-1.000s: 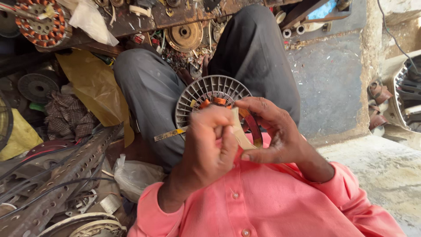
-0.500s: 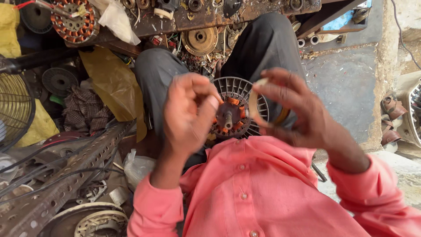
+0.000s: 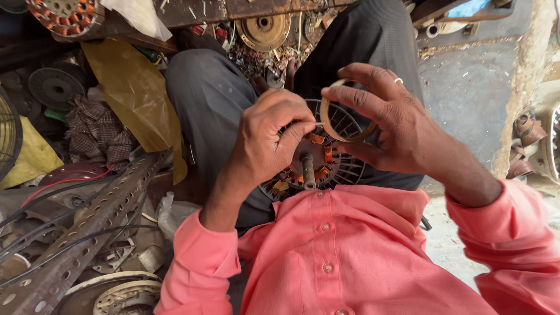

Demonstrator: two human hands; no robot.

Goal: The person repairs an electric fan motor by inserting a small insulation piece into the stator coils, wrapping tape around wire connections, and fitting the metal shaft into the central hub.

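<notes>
Seen from above, a person in a pink shirt (image 3: pixel 350 251) sits with grey trousers (image 3: pixel 216 99) spread, working in their lap on a round fan motor stator (image 3: pixel 318 160) with copper-coloured windings and a short steel shaft (image 3: pixel 308 172) pointing up toward the camera. The left hand (image 3: pixel 271 137) is curled over the stator's upper left rim, fingers pressing down among the windings, gripping and steadying it. The right hand (image 3: pixel 396 125) pinches a thin pale ring of tape or insulating strip (image 3: pixel 344 114) between thumb and forefinger, holding it just above the stator's right side.

To do this well, the left hand should probably keep the stator from turning while the right draws the strip taut and flat, so it seats without twisting; the fine copper wire looks easy to nick.

Around the legs lies clutter: another wound stator (image 3: pixel 64 14) at top left, a brass-coloured disc (image 3: pixel 265 29), yellow plastic sheeting (image 3: pixel 134 99), a checked rag (image 3: pixel 96 131) and perforated metal angle bars (image 3: pixel 87 233).
</notes>
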